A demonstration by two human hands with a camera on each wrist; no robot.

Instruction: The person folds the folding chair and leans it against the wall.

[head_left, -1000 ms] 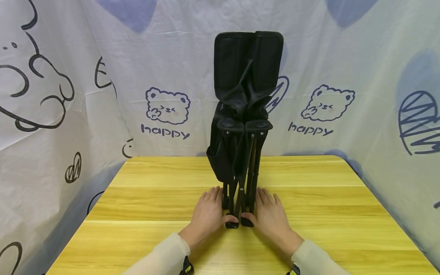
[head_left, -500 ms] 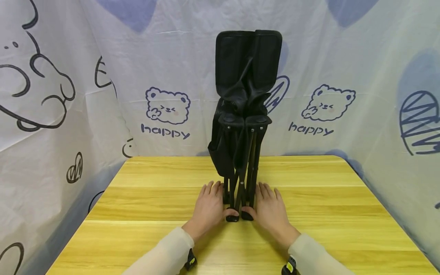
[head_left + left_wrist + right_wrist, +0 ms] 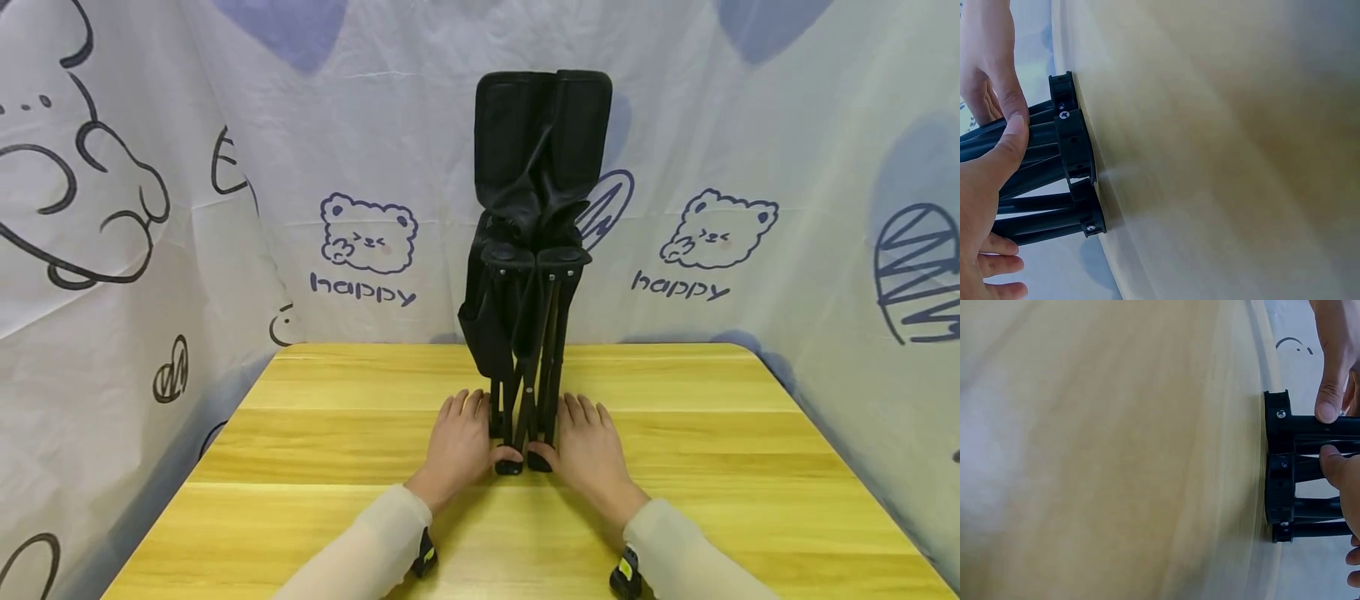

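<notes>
A black folding chair (image 3: 543,158), folded into a narrow bundle, stands upright on its feet on the wooden table. Its legs end in black plastic feet (image 3: 1074,147). My left hand (image 3: 456,442) holds the legs from the left, thumb bent across a front leg and fingers reaching along the side. From the right, my right hand (image 3: 592,446) holds them the same way, its thumb on the other front leg. Both thumbs lie near the feet, close together, as the right wrist view shows with the legs (image 3: 1322,506). Some fingertips are hidden behind the legs.
The wood-grain table (image 3: 322,450) reaches out to both sides and towards me. Behind it hangs a white curtain (image 3: 435,133) with bear drawings, close to the back edge. A black cable (image 3: 212,437) runs past the left edge.
Both hands and the folding chair have slid a little away from me across the table. The chair is still upright, and the hands keep their hold on its legs.
</notes>
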